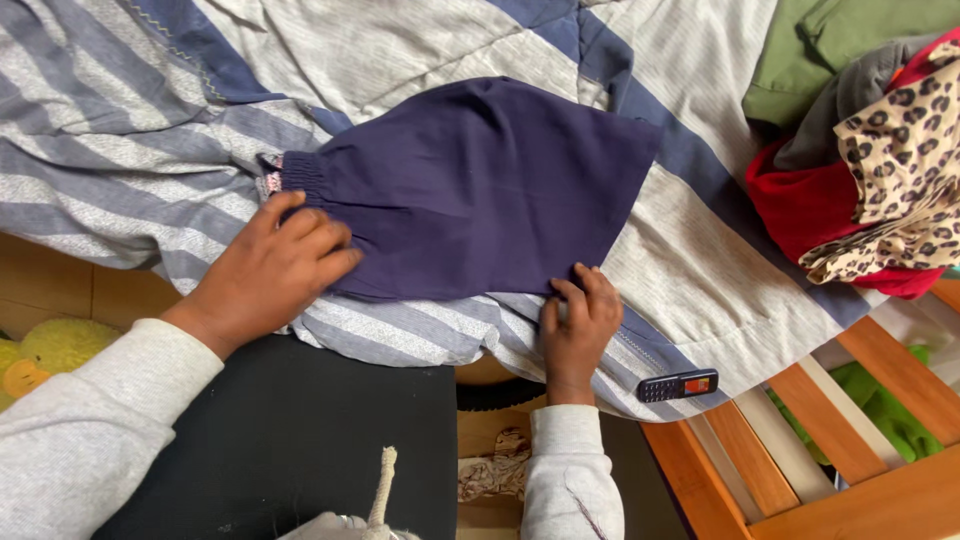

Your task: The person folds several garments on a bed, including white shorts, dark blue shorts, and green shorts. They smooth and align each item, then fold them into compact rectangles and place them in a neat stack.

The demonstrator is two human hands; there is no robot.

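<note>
on the striped bedspread (420,45), in the middle of the view, lies the dark purple garment (480,185), folded over on itself with its gathered elastic waistband (300,175) at the left end and its wider end running off to the right. my left hand (270,275) lies flat on the near left corner, just beside the waistband, fingers spread and pressing down, gripping nothing. my right hand (580,325) sits at the near edge further right, fingertips curled over the hem where cloth meets bedspread; i can't tell whether it has pinched the fabric or only rests on it.

as i judge it, the step in hand is smoothing and squaring the fold. to do it well i'd keep the left palm as the anchor so the waistband doesn't creep, and draw the right hand along the near edge toward the right, pushing the slack out, not bunching it. the far edge looks a little bowed, so i'd check that the layers line up before pressing any crease in.

things to keep clear of: the small mobile phone (678,384) lying near the right hand at the bedspread's edge, above the wooden slats (800,420), and the pile of clothes (880,180) at the far right, red and leopard print among them.
</note>
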